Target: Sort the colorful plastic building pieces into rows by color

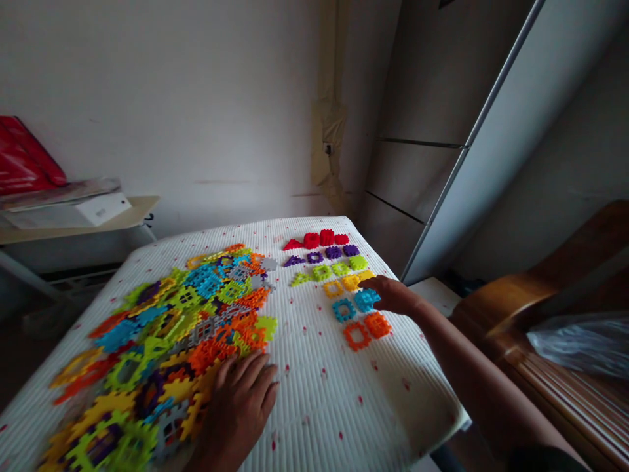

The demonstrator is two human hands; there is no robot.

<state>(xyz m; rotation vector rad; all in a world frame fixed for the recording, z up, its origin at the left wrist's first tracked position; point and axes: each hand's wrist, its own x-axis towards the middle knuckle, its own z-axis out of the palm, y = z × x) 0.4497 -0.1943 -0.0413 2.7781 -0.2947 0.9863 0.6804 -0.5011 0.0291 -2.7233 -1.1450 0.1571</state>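
Observation:
Plastic interlocking pieces in many colours form a large pile (187, 328) on the left of the white cloth. My left hand (243, 400) lies with fingers spread at the pile's right edge, touching pieces there. On the right, pieces sit in rows by colour: red (311, 240), purple (315, 257), lime green (322, 273), yellow (333, 288), blue (343, 310) and orange (356, 335). My right hand (388, 293) is over the right end of the yellow and blue rows, fingertips beside a blue piece (364, 299); whether it grips anything is unclear.
The cloth-covered table (314, 406) has a wall behind it. A side table (142, 208) at the left holds a white box (101, 208) and a red bag (27, 157). A cabinet (417, 131) stands behind right, and wooden furniture (511, 288) is on the right.

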